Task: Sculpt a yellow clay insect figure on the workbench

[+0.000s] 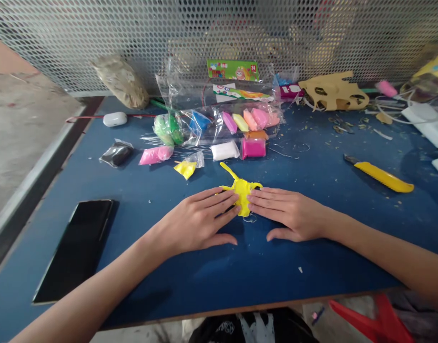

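Observation:
A flattened piece of yellow clay [242,196] lies on the blue table [204,281], with thin yellow strands reaching out at its upper left and on both sides. My left hand [200,219] is spread flat, its fingertips touching the clay's left edge. From the other side, my right hand [290,214] rests its outstretched fingertips on the right edge. Both thumbs point inward below the clay, apart from it. Just beyond are a small yellow clay packet [186,168], a white packet [225,150] and a magenta packet [253,148].
A black phone [74,250] lies at the left, a yellow cutter [383,176] at the right. Along the metal mesh [140,38] are a clear bag of coloured clay [199,121], an earbud case [115,119] and a tan cutout [333,91]. Black [117,153] and pink [156,155] packets lie at back left.

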